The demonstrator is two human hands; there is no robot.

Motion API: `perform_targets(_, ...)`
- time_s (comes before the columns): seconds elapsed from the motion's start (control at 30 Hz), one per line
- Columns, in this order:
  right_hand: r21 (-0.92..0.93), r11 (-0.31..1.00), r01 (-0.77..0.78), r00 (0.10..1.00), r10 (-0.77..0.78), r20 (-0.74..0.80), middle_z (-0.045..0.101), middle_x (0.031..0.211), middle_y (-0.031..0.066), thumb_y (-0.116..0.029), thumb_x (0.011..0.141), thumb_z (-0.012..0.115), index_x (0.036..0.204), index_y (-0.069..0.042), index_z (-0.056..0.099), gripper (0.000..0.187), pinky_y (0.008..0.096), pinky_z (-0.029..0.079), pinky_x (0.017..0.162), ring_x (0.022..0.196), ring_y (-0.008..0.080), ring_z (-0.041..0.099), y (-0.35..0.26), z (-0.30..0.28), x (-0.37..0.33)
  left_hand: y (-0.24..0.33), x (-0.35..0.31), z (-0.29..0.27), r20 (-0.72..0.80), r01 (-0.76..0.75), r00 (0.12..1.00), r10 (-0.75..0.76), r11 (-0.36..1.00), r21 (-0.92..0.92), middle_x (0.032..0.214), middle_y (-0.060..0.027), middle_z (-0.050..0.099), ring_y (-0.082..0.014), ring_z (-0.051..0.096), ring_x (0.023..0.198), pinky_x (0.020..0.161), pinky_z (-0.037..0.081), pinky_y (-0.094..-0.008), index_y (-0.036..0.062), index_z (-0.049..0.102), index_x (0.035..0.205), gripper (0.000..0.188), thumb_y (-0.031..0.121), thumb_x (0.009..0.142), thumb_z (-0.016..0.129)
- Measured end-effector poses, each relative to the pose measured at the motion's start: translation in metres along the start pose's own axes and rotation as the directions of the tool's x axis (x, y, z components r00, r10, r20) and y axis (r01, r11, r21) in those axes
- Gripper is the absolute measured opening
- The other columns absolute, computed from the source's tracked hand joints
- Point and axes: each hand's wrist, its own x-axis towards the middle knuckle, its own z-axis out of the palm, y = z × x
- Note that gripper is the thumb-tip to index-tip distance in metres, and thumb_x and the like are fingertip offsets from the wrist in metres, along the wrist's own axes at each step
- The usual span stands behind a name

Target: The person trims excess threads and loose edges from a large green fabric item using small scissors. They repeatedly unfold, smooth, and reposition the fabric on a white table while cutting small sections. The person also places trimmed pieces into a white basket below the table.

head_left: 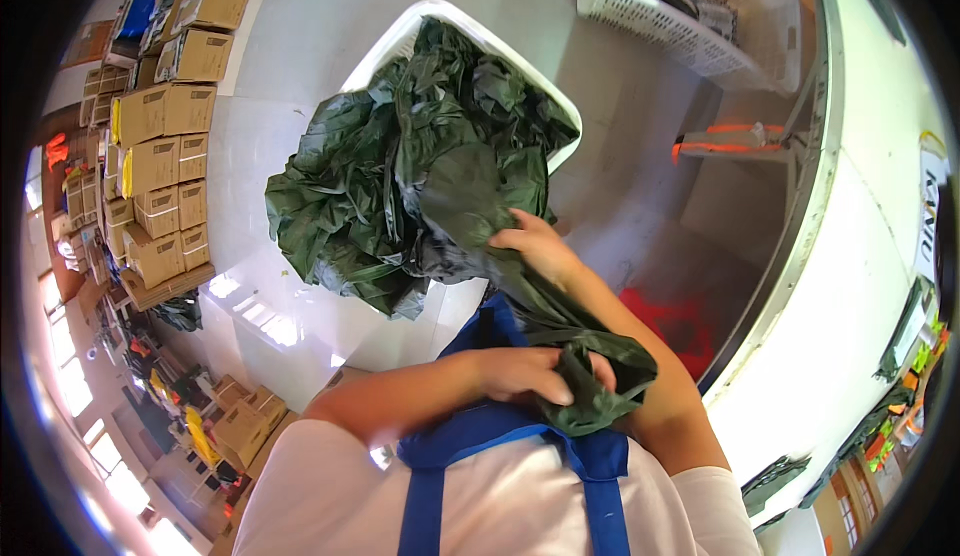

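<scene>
The left hand [528, 372] is closed around a gathered end of the dark green sheet [545, 304] in front of the blue apron [423, 506], while the right hand [541, 248] pinches the same sheet farther forward, beside the dark green heap [350, 176] which fills and overhangs the white basket [568, 134] on the floor [290, 66].

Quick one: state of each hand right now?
Left hand: closed, holding a bunched end of thin, crinkled, dark green sheet material.
Right hand: closed, holding dark green material farther from the body.
</scene>
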Motion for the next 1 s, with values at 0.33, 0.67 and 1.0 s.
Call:
perform_targets(0.33,-0.113,0.799,0.591,0.802,-0.596,-0.024,0.063,0.109,0.0116,-0.016,0.058,0.073,0.119,0.008,0.053,0.068,0.0320,0.045,0.091,0.097,0.0201,0.060,-0.126,0.004,-0.290,-0.024,-0.103,-0.106,-0.785,-0.654,0.575,0.230,0.705,-0.273,0.145,-0.0151,0.034,-0.0336,0.034,0.132,0.109,0.027,-0.0497,0.0023,0.036,0.139,0.085,0.067,0.085,0.044)
perform_targets(0.67,-0.820,0.573,-0.013,-0.101,-0.816,-0.569,0.062,0.106,0.0118,-0.011,0.062,0.069,0.111,0.002,0.057,0.053,0.0340,0.046,0.085,0.094,0.0226,0.060,-0.047,0.063,-0.642,0.133,0.106,0.129,-0.220,-0.286,0.924,0.313,0.947,0.146,0.106,-0.0219,0.062,-0.0313,0.061,0.099,0.095,0.047,-0.0435,-0.0076,0.055,0.108,0.029,0.012,0.087,0.049)
perform_targets(1.0,-0.138,0.549,-0.824,-0.487,-0.812,-0.322,0.061,0.102,0.0119,-0.006,0.066,0.065,0.104,-0.003,0.060,0.038,0.0360,0.047,0.080,0.091,0.0252,0.060,0.065,0.171,-0.859,-0.007,0.427,0.635,0.794,-0.627,0.607,0.033,0.633,0.453,0.080,-0.0155,0.060,-0.0247,0.057,0.071,0.059,0.047,-0.0382,0.0020,0.060,0.095,0.016,0.015,0.085,0.056)
